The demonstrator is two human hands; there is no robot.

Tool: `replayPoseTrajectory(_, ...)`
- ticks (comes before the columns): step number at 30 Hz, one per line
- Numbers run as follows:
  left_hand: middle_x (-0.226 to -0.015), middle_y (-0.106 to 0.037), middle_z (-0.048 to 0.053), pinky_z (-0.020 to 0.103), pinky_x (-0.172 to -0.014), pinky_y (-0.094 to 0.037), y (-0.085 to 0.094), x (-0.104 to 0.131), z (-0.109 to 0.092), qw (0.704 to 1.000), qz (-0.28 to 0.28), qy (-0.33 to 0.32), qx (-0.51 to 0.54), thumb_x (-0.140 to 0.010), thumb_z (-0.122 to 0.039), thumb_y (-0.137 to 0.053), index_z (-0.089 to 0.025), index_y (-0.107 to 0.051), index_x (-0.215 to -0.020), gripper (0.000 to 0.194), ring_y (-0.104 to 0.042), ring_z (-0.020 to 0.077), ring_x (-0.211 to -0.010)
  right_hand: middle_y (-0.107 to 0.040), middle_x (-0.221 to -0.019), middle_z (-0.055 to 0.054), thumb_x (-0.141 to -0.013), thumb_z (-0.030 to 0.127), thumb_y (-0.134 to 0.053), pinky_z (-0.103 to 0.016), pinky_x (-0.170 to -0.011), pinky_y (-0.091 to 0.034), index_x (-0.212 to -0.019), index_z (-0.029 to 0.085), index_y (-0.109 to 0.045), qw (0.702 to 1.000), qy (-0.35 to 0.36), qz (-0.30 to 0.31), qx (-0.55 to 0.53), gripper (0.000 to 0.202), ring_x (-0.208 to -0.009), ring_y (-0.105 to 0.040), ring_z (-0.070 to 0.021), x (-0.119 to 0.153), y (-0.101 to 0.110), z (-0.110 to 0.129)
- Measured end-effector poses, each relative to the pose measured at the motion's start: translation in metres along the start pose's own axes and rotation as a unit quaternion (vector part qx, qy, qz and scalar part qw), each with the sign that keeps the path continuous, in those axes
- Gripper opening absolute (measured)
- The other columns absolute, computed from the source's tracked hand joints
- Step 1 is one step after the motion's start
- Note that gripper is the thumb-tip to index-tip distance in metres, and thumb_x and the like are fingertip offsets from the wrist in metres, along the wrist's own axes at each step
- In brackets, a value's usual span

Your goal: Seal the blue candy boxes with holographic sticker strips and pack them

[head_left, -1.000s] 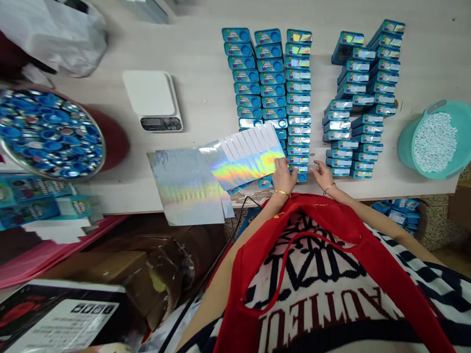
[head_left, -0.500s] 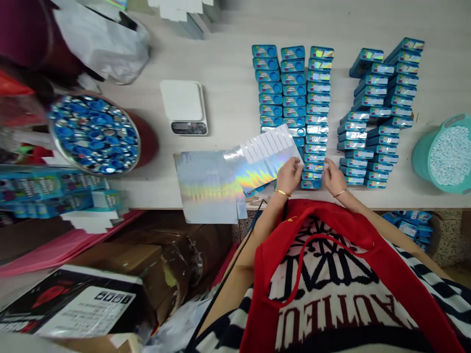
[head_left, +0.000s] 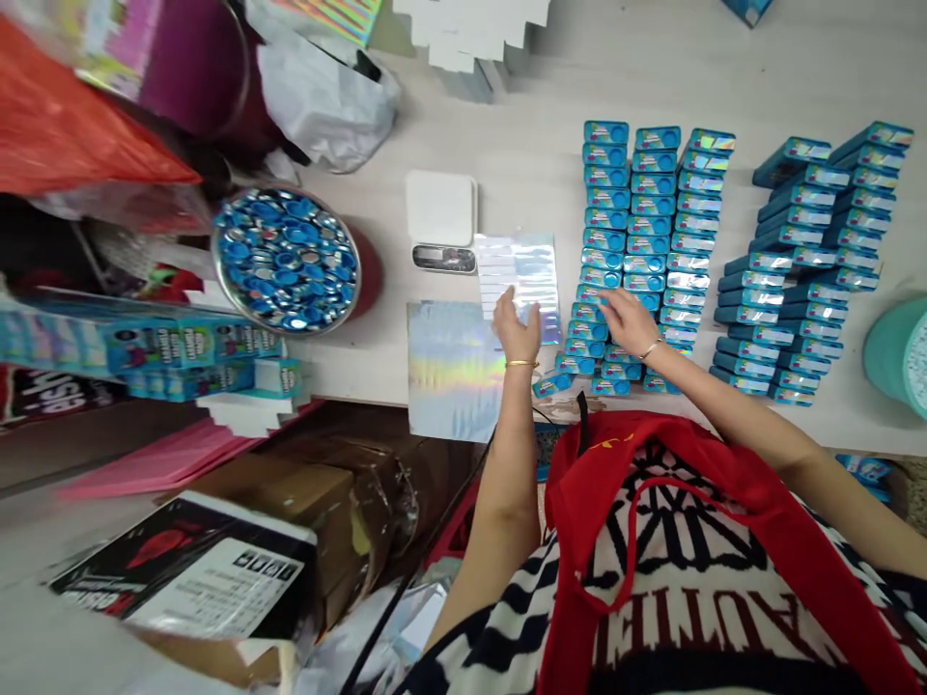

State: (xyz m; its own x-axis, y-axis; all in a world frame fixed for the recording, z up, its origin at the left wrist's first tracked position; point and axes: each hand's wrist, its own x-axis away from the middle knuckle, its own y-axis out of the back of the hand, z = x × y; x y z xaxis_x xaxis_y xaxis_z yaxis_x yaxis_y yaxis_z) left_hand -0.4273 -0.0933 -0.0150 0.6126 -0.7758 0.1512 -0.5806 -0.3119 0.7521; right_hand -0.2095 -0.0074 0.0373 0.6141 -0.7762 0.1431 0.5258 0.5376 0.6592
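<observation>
My left hand rests over a shiny sticker sheet with pale strips, its thumb and fingers apart. The sheet lies flat on the table, beside the scale and partly over a larger silvery sheet. My right hand is above the left columns of small blue boxes, with fingertips pinched together. Whatever those fingertips hold, if anything, is too small to make out. The third column of boxes has shiny strips on its upper faces.
A white scale stands left of the boxes. Farther left is a round tub of blue and silver pieces. More blue boxes are lined up on the right, near a teal basket. White cartons stand at the back.
My left hand has moved away from the boxes with the sticker sheet, which now lies by the scale. My right hand has shifted left across the box columns. The view has swung left.
</observation>
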Motion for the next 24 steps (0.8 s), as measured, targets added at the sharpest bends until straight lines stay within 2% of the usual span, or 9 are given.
replayPoseTrajectory(3, -0.135, -0.054, 0.023, 0.055, -0.106, -0.039, 0.015, -0.026, 0.038, 0.983, -0.062, 0.167, -0.042, -0.082, -0.033, -0.064, -0.016, -0.052, -0.128, 0.05, -0.052, 0.0337, -0.128, -0.067, -0.109, -0.013, -0.102, 0.04, -0.036, -0.043, -0.093, -0.051, -0.117, 0.018, -0.065, 0.999, -0.01, -0.018, -0.024, 0.039, -0.104, -0.062, -0.0266, 0.018, 0.007, -0.017)
replayPoseTrajectory(6, -0.126, -0.057, 0.025, 0.062, -0.098, -0.039, 0.031, -0.044, 0.065, 0.951, 0.007, 0.286, -0.116, -0.064, -0.038, -0.082, -0.017, -0.059, -0.101, 0.049, -0.053, 0.0417, -0.121, -0.068, -0.102, -0.013, -0.101, 0.042, -0.038, -0.045, -0.09, -0.053, -0.11, 0.018, -0.068, 0.998, -0.022, -0.033, -0.038, 0.039, -0.098, -0.064, -0.0266, 0.034, 0.007, -0.021)
replayPoseTrajectory(9, -0.103, -0.064, 0.016, 0.053, -0.093, -0.044, 0.035, -0.043, 0.069, 0.946, 0.086, 0.29, -0.117, -0.066, -0.031, -0.079, -0.018, -0.056, -0.081, 0.03, -0.061, 0.0349, -0.106, -0.068, -0.1, -0.013, -0.101, 0.041, -0.038, -0.046, -0.085, -0.055, -0.11, 0.018, -0.069, 0.999, -0.028, -0.027, -0.037, 0.039, -0.094, -0.064, -0.0266, 0.036, 0.0, -0.012)
replayPoseTrajectory(11, -0.089, -0.064, 0.008, 0.041, -0.088, -0.047, 0.039, -0.036, 0.06, 0.962, 0.09, 0.244, -0.086, -0.077, -0.025, -0.068, -0.019, -0.057, -0.083, 0.014, -0.063, 0.0252, -0.092, -0.068, -0.102, -0.013, -0.102, 0.04, -0.036, -0.046, -0.085, -0.055, -0.114, 0.02, -0.068, 1.0, -0.009, -0.002, -0.017, 0.04, -0.096, -0.064, -0.027, 0.027, -0.004, 0.004)
replayPoseTrajectory(13, -0.081, -0.063, 0.003, 0.033, -0.081, -0.047, 0.056, -0.027, 0.04, 0.987, 0.075, 0.139, -0.041, -0.084, -0.024, -0.058, -0.021, -0.059, -0.09, 0.007, -0.062, 0.0197, -0.08, -0.066, -0.114, -0.014, -0.102, 0.038, -0.034, -0.048, -0.092, -0.052, -0.121, 0.021, -0.066, 0.999, 0.038, 0.024, 0.026, 0.041, -0.108, -0.061, -0.0281, 0.008, -0.003, 0.029)
replayPoseTrajectory(15, -0.077, -0.063, 0.002, 0.03, -0.075, -0.046, 0.091, -0.019, 0.011, 0.998, 0.057, -0.01, 0.003, -0.087, -0.028, -0.056, -0.021, -0.061, -0.093, 0.01, -0.06, 0.0182, -0.073, -0.057, -0.134, -0.013, -0.103, 0.038, -0.034, -0.051, -0.104, -0.044, -0.132, 0.022, -0.059, 0.991, 0.106, 0.033, 0.08, 0.042, -0.131, -0.049, -0.0299, -0.017, 0.001, 0.063)
replayPoseTrajectory(17, -0.079, -0.065, 0.002, 0.03, -0.073, -0.045, 0.139, -0.013, -0.025, 0.988, 0.071, -0.136, 0.014, -0.089, -0.033, -0.058, -0.023, -0.065, -0.09, 0.013, -0.06, 0.0173, -0.072, -0.05, -0.143, -0.011, -0.103, 0.043, -0.034, -0.058, -0.112, -0.032, -0.142, 0.024, -0.05, 0.976, 0.181, 0.03, 0.116, 0.046, -0.143, -0.034, -0.0317, -0.044, 0.01, 0.102)
replayPoseTrajectory(21, -0.082, -0.068, 0.002, 0.029, -0.072, -0.046, 0.227, -0.004, -0.092, 0.96, 0.109, -0.257, -0.003, -0.093, -0.034, -0.056, -0.023, -0.069, -0.093, 0.017, -0.061, 0.0167, -0.074, -0.057, -0.124, -0.007, -0.105, 0.05, -0.022, -0.06, -0.112, -0.023, -0.136, 0.025, -0.053, 0.95, 0.285, 0.043, 0.12, 0.05, -0.132, -0.044, -0.0282, -0.075, 0.034, 0.168)
replayPoseTrajectory(24, -0.087, -0.07, 0.002, 0.032, -0.077, -0.047, 0.244, -0.004, -0.113, 0.947, 0.098, -0.298, -0.061, -0.094, -0.034, -0.054, -0.024, -0.069, -0.097, 0.018, -0.062, 0.0182, -0.08, -0.063, -0.103, -0.007, -0.106, 0.045, -0.022, -0.048, -0.103, -0.031, -0.113, 0.02, -0.062, 0.944, 0.31, 0.064, 0.091, 0.048, -0.108, -0.055, -0.0235, -0.076, 0.053, 0.186)
